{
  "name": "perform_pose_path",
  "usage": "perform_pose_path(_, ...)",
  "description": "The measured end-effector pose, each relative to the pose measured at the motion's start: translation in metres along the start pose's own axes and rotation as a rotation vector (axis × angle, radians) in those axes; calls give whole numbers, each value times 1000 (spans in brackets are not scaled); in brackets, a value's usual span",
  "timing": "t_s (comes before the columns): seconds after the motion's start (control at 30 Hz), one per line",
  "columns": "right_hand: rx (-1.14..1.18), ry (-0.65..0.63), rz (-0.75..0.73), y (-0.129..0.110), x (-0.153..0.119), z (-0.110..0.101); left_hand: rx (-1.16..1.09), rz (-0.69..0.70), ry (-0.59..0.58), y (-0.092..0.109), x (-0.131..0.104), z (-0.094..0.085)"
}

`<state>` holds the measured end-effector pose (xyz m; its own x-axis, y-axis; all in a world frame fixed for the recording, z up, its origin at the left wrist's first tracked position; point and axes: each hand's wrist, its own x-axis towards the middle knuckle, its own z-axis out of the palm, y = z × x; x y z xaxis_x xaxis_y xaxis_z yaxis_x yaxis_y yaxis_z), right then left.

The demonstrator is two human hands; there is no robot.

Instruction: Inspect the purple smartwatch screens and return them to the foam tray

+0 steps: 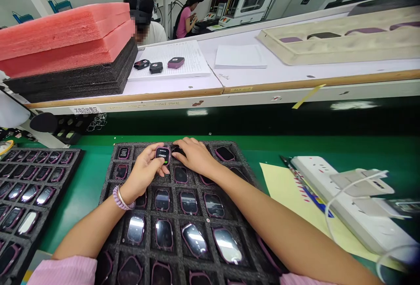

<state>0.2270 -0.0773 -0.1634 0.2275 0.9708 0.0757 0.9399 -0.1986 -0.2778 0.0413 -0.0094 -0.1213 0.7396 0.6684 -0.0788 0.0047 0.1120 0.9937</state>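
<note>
My left hand (147,167) grips a small smartwatch body (162,155) with a purple frame and no strap, its screen lit with white text and a green spot. The thumb presses on its lower face. My right hand (193,154) lies over the back row of the black foam tray (110,184), thumb and fingers closed around a second, dark-screened smartwatch (178,150) sitting in its compartment. Part of that watch is hidden under the fingers. Several similar purple-framed watches fill the tray, one at the back left (124,153) with its screen lit.
A second watch tray (77,162) lies at left. At right are a power strip (354,206) with chargers, a yellow sheet (278,184) and a pen (302,180). The shelf ahead bears foam blocks (65,36), papers (241,56) and a beige tray (278,53). Two people sit beyond.
</note>
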Motion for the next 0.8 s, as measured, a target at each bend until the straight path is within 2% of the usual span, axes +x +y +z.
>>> perform_pose_path(0.13,3,4,0,0,0,0,-53,-60,-32,3,-2,1)
perform_pose_path(0.4,11,-6,11,-1,-1,-2,-18,-47,-45,1,-2,0)
perform_pose_path(0.5,13,-6,8,-2,0,-3,47,-4,-26,0,-1,-1)
perform_pose_path(0.67,16,7,-5,-1,0,-2,207,155,49,-5,0,-3)
perform_pose_path(0.8,11,-4,3,-2,0,-2,305,178,56,-9,1,-6)
